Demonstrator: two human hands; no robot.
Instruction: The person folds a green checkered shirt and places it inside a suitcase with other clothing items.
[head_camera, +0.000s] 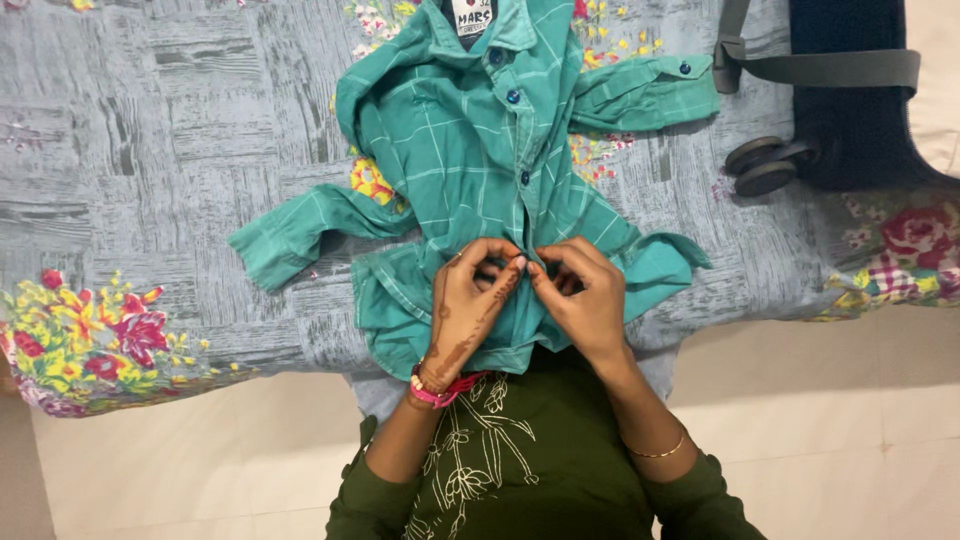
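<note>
Bedsheet: a grey bedsheet (150, 150) with a wood-like print is spread over the bed; bright flower patches are seen at its left and right edges.
Shirt: a small teal shirt (470, 140) with thin pale checks is laid front up in the middle of the bed, collar away from the person, hem at the near edge. Dark blue buttons are seen along its placket, and the upper ones are closed.
Sleeves: the sleeve on the left is stretched out and down toward the near edge; the sleeve on the right is folded across, with a buttoned cuff.
Left hand: the left hand (465, 300) is pinched on the lower placket of the shirt; a pink thread band is worn at the wrist.
Right hand: the right hand (585, 295) is pinched on the same part of the placket, fingertips touching those of the other hand; a thin gold bangle is worn on the forearm.
Bag: a dark blue bag (860, 100) with a grey strap and small wheels is placed at the far right of the bed, well apart from the shirt.
In the way: the lower part of the placket is covered by both hands.
</note>
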